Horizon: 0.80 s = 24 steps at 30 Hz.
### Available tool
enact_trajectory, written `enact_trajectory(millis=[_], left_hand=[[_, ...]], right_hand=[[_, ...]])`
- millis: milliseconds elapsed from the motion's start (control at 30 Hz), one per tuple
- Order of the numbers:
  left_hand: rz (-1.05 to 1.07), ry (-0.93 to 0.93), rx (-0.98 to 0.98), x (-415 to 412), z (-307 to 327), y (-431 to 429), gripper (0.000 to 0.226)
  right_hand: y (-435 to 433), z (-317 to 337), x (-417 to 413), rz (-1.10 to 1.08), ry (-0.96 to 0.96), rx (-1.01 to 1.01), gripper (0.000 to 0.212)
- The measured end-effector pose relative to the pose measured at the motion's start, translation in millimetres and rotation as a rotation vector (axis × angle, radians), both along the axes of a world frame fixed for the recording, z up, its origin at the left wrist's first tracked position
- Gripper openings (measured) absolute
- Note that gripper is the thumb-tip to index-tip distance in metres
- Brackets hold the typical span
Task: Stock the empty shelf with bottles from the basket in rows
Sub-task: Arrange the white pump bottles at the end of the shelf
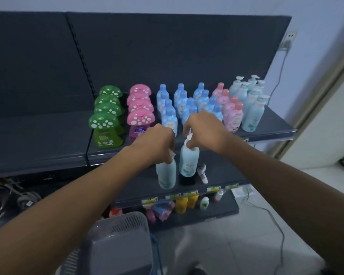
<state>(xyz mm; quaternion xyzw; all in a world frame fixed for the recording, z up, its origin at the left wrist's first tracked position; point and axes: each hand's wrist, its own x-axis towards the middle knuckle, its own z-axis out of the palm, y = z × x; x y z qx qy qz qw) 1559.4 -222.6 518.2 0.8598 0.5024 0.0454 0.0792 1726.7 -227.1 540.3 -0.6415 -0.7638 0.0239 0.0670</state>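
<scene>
My left hand grips the pump top of a pale teal bottle, which hangs in front of the shelf edge. My right hand pinches the pump of a second pale teal bottle, held beside the first and slightly higher. Behind them the dark shelf carries rows of green mushroom-cap bottles, pink mushroom-cap bottles, blue bottles, pink-capped bottles and teal pump bottles. The grey basket sits below, near the bottom centre.
The left shelf bay holds nothing visible. A lower shelf carries yellow bottles and small items. A cable trails over the tiled floor at right, from a wall socket. Dark metal parts lie at lower left.
</scene>
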Motion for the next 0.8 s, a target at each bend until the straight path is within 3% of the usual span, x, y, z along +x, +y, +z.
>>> enact_trajectory(millis=[500,800], left_hand=[[-0.163,-0.107,-0.016,87.7,32.7,2.4,0.013],[-0.220,-0.104,-0.035,162.3,44.5,20.0,0.018]], right_hand=[[-0.3,35.7,100.2,-0.154,-0.001,0.006,0.025],[29.1,44.0,181.0,-0.112,-0.055,-0.043,0.023]])
